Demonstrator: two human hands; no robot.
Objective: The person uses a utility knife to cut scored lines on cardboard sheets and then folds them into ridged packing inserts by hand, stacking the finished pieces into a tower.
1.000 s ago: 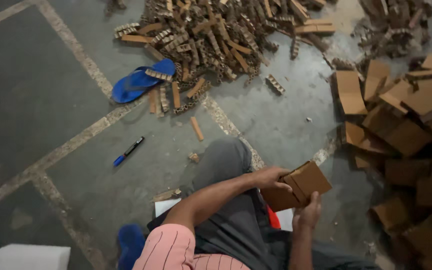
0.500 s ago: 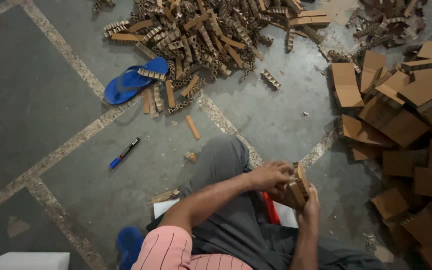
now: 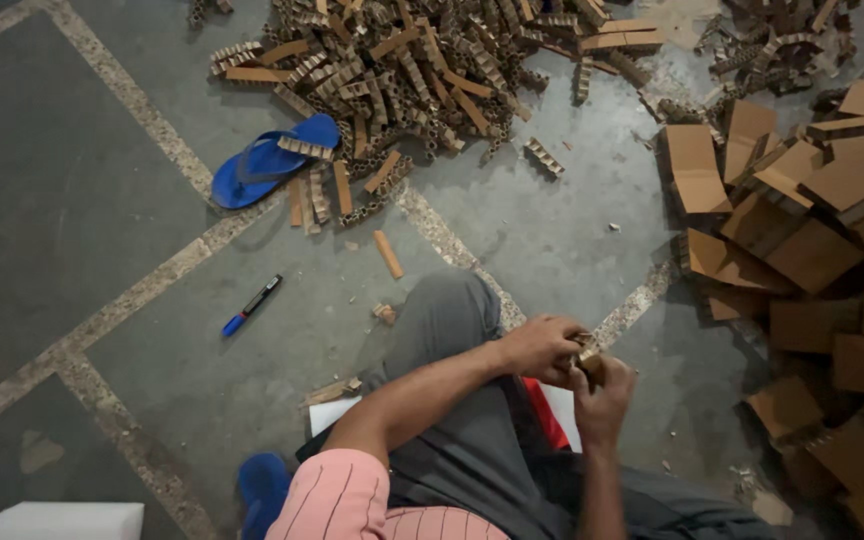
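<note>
My left hand (image 3: 542,345) and right hand (image 3: 604,385) grip a folded cardboard piece (image 3: 586,352) together. Cardboard sheets (image 3: 812,250) lie right of them; a blue pen (image 3: 251,305) lies far left.

Floor (image 3: 72,180): dark grey concrete, crossed by pale speckled stone strips. Sandal (image 3: 272,172): bright blue. Pen (image 3: 251,305): black barrel, blue cap end. Cardboard strips (image 3: 422,70), heaped: tan to brown, corrugated ribbing along the edges. Cardboard pieces (image 3: 812,220), stacked flat: plain brown. Sleeve (image 3: 352,500): pink with thin dark pinstripes. Trousers (image 3: 462,400): mid grey. Sheet (image 3: 332,412) beneath leg: white; red item (image 3: 548,418) beside it. Block (image 3: 62,520), lower corner: white.
</note>
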